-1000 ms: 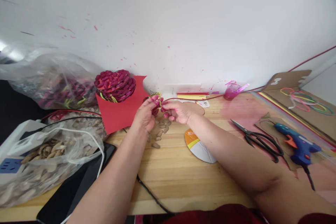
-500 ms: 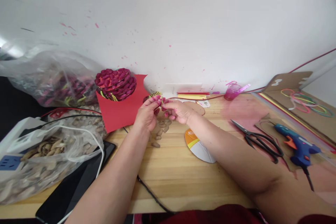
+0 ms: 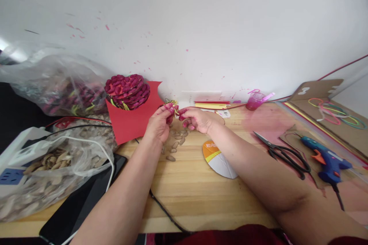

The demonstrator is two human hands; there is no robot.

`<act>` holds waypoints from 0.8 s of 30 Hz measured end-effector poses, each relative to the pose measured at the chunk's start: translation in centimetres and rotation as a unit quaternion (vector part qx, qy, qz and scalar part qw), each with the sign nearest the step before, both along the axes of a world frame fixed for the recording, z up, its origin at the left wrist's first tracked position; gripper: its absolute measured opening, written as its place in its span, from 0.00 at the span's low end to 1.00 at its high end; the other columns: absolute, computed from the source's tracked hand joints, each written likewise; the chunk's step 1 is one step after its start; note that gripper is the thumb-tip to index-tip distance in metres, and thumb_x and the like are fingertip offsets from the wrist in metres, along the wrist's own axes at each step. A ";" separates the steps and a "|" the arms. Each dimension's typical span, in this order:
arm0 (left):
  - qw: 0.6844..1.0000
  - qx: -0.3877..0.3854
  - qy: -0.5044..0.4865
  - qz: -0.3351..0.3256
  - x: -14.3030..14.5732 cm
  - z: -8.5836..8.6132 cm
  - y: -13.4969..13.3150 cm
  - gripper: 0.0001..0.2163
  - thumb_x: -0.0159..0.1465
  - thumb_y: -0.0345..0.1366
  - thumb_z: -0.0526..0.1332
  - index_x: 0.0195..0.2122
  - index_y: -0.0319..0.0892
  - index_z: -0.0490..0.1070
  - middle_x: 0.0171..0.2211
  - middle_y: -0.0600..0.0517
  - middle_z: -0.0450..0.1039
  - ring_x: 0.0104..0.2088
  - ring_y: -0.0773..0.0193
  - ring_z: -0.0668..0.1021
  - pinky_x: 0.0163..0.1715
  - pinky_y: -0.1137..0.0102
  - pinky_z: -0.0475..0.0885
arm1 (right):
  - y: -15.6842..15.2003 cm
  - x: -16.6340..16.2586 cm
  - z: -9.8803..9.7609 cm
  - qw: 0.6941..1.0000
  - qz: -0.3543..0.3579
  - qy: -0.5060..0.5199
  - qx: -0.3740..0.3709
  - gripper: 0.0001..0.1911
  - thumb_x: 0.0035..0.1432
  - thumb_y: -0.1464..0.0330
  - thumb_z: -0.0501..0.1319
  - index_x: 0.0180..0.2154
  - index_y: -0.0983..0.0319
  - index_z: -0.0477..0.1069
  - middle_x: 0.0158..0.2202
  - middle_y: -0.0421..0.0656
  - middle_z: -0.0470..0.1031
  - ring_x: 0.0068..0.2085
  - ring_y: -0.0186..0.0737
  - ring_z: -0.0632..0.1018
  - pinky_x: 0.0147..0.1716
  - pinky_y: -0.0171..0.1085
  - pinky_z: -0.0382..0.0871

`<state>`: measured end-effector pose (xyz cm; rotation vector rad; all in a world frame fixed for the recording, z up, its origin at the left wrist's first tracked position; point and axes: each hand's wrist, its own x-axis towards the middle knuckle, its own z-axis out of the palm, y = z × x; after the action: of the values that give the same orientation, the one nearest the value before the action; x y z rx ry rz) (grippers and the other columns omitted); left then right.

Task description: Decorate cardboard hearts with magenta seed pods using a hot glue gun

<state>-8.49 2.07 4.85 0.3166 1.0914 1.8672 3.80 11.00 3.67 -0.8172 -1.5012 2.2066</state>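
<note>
My left hand (image 3: 161,122) pinches a thin yellow-green string (image 3: 176,111), which shows in small loops at the fingertips. Facing it, my right hand (image 3: 198,119) has its thumb and forefinger pressed together close to the string; what they grip is too small to make out. Below the hands, several brown peanut shells (image 3: 175,144) lie loose on the wooden table (image 3: 184,187). To the left, a cluster of magenta-dyed shell-like pieces (image 3: 128,91) with yellow-green strands rests against red card (image 3: 130,124).
On the right lie black scissors (image 3: 287,157), a blue glue gun (image 3: 327,160) and a cup of pink liquid (image 3: 254,101). An orange-and-white cardboard oval (image 3: 218,160) is by my right forearm. Bags of shells (image 3: 43,183), a power strip (image 3: 17,160) and a phone (image 3: 83,203) occupy the left.
My fingertips have moved slightly apart, and more of the yellow-green string shows between them. The things on the table have stayed put.
</note>
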 end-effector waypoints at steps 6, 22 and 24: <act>1.000 -0.014 -0.023 -0.001 -0.1 0.0 0.1 0.07 0.58 0.21 0.63 0.33 0.39 0.75 0.30 0.53 0.79 0.26 0.74 0.75 0.22 0.79 0.64 | 0.0 0.1 -0.1 1.000 0.022 0.017 0.002 0.11 0.45 0.68 0.68 0.34 0.62 0.73 0.29 0.40 0.74 0.24 0.31 0.73 0.15 0.27 0.51; 0.999 -0.027 0.024 -0.041 -0.5 0.1 -0.2 0.07 0.56 0.21 0.64 0.33 0.38 0.77 0.30 0.50 0.79 0.23 0.74 0.74 0.20 0.79 0.63 | 0.0 0.2 0.2 0.999 0.033 0.029 -0.012 0.15 0.43 0.64 0.73 0.30 0.64 0.72 0.25 0.39 0.71 0.23 0.29 0.69 0.16 0.27 0.49; 0.998 -0.027 0.039 -0.044 -0.5 0.0 -0.2 0.06 0.55 0.22 0.65 0.31 0.37 0.77 0.30 0.50 0.79 0.23 0.74 0.74 0.20 0.79 0.63 | 0.0 0.3 0.2 0.999 0.040 0.032 -0.007 0.16 0.42 0.64 0.74 0.31 0.64 0.73 0.26 0.39 0.72 0.24 0.29 0.70 0.15 0.27 0.49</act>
<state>-8.98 1.86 4.89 0.4021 1.1602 1.7577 4.10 11.01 3.88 -0.6949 -1.5134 2.2814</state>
